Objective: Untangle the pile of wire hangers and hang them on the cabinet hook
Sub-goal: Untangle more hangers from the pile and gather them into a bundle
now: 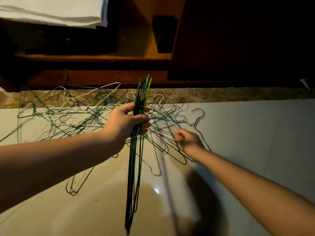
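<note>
A tangled pile of wire hangers, green, white and dark, is spread over the pale tiled floor. My left hand grips a gathered bundle of hangers, mostly green with one yellow, held upright and edge-on above the floor. My right hand is down in the right side of the pile, fingers curled round a dark wire hanger; the hand is blurred. No cabinet hook is in view.
A dark wooden cabinet stands beyond the pile, with an open lower shelf at the left. White folded cloth lies at the top left. A speckled stone strip runs along the cabinet base.
</note>
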`<state>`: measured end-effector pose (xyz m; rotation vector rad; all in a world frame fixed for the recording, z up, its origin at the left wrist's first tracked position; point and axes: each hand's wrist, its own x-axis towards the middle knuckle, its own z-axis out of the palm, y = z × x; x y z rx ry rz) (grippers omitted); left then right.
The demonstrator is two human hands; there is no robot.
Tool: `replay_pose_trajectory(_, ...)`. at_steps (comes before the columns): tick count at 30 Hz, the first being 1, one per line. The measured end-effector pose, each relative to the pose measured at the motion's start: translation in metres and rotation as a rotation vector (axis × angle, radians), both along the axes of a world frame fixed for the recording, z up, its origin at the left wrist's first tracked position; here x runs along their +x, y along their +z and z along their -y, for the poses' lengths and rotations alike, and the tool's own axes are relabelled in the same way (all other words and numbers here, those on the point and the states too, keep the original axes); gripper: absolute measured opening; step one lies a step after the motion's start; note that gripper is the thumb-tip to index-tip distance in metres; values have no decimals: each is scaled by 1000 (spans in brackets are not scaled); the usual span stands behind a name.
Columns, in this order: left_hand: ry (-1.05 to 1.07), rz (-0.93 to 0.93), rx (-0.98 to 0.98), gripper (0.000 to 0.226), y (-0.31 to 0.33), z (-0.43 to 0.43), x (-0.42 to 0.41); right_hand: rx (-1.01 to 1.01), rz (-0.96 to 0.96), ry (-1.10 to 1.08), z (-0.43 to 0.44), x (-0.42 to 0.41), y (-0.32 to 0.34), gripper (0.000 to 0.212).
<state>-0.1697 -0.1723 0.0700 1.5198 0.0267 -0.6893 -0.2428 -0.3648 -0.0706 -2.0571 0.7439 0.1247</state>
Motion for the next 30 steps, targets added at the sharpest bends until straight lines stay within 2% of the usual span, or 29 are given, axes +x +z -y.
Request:
replay_pose_trajectory(4,29,-12,37,16,-14,14,6,-234,-140,-14,64,-1,-38,21)
replay_pose_trajectory(9,79,-5,70,18,-28,29,20,-322,-126,42,76,15,-63,22)
replay_pose_trajectory(15,128,24,97,18,-38,34,35,-401,-148,163,62,51,-72,33)
replay_pose_trajectory(18,153,20,106,18,-42,28,40,-449,-159,175,60,59,-74,30)
replay_pose_trajectory(25,203,-20,92,18,-51,15,52,-380,-152,-4,53,61,-83,19)
replay_pose_trajectory(30,206,-9,80,19,-53,8,57,-289,-26,-136,50,52,-79,18)
